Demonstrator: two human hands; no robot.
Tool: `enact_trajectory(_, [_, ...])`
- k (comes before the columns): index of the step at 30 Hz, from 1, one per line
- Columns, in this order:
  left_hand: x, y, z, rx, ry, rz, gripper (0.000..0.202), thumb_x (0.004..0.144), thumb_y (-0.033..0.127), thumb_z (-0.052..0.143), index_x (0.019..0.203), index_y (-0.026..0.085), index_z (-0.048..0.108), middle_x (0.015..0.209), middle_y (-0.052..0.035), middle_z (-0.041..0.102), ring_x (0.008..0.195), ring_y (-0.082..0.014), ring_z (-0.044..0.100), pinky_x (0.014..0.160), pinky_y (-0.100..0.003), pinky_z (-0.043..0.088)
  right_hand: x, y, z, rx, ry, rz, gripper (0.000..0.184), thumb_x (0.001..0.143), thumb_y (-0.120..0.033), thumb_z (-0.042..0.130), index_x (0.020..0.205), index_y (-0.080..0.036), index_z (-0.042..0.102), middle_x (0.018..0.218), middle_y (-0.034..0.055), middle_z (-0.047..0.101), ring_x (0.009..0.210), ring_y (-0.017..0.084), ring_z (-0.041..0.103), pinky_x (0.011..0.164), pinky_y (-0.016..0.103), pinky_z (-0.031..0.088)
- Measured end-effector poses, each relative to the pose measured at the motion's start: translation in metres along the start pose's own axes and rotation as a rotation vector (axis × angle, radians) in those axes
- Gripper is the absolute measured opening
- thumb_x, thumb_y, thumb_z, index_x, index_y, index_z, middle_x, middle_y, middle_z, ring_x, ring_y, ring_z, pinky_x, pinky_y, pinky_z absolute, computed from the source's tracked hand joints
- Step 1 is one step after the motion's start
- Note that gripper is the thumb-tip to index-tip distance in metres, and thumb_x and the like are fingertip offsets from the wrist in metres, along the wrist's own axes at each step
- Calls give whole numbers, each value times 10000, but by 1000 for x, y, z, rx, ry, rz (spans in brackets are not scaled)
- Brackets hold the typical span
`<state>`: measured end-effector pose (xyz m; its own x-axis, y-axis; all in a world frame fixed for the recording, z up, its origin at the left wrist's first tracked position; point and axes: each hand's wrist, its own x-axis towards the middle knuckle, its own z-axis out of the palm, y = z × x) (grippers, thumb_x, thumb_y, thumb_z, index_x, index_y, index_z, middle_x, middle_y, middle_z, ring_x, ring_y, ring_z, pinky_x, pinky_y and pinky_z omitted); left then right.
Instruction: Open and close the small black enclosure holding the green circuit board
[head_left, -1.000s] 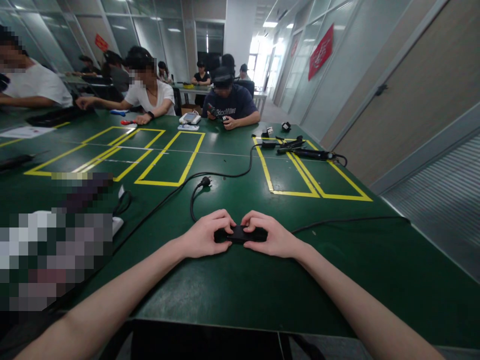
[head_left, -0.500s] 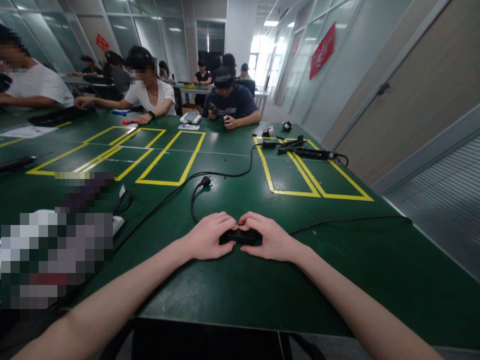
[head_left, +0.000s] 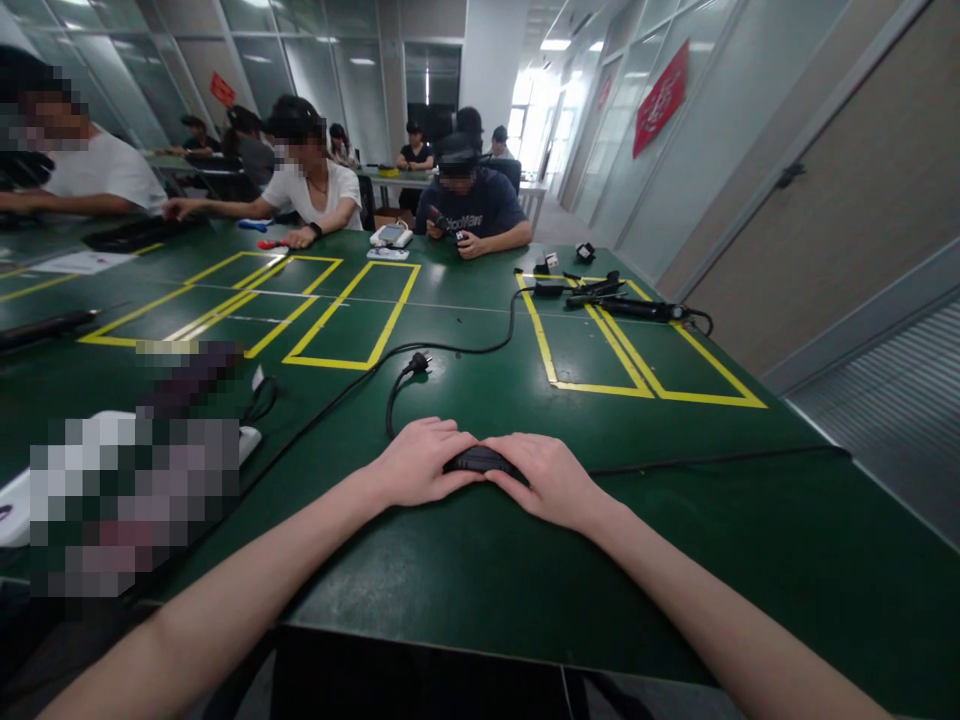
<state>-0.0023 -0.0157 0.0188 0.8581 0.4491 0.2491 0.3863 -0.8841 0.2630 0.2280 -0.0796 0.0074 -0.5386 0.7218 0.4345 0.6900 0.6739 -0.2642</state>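
Observation:
A black power adapter (head_left: 481, 460) is gripped between my two hands near the front of the green table (head_left: 480, 575). My left hand (head_left: 421, 463) is closed on its left end, thumb along the near side. On the right end, my right hand (head_left: 551, 478) is closed the same way, and the thumbs nearly meet. The fingers hide both ends of the adapter. From behind my left hand a short black cable curves up to a plug (head_left: 418, 364). Another black cable (head_left: 720, 460) runs off to the right edge of the table from my right hand.
Yellow tape rectangles (head_left: 371, 365) mark the table. A long black cable (head_left: 330, 405) crosses to black tools (head_left: 637, 303) at the far right. Partly blurred white items (head_left: 82, 450) lie at left. Several people sit across the table, one (head_left: 480, 215) handling a small object.
My hands have turned the adapter, so a different, ridged side shows. The fingers and thumbs have drawn closer together. The camera view has shifted slightly left.

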Motion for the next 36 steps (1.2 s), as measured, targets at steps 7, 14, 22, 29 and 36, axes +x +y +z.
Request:
enact_trajectory(7, [-4,-1,4,-137,34,-13,310,1022,422,584,1209,187,659,1060,-84,743,961,-236,706,850,-325,535,-2,4,-5,151,117,-79,284,1012,-317,636,1274,-210,653,1119,109,781,995,249,756,855,393,627])
enact_trajectory(14, [-7,-6,8,-189,115,30,372,1002,358,643,1329,183,622,1198,-103,762,1055,-242,745,916,-330,569,-6,6,-5,197,146,-37,323,971,-241,682,1294,-239,671,1174,95,779,1057,246,760,927,406,635])
enact_trajectory(22, [-7,-2,7,-160,110,33,416,988,390,656,1342,172,634,1170,-108,780,1013,-245,770,880,-318,593,-3,2,-3,182,195,-104,227,962,-222,675,1187,-212,649,1036,98,739,938,227,734,809,359,632])
enact_trajectory(29, [-5,1,7,-179,88,59,345,997,343,642,1307,193,654,1152,-76,787,987,-237,780,861,-314,599,-1,2,-3,199,131,-25,184,917,-196,694,1080,-218,613,1042,85,679,939,225,689,786,343,592])
enact_trajectory(36, [-3,3,15,-160,103,98,445,991,250,633,1424,197,547,1359,-104,706,1191,-241,719,1001,-346,582,0,0,-4,172,103,-53,214,912,-158,639,1111,-226,603,1007,70,669,898,213,669,752,321,565])
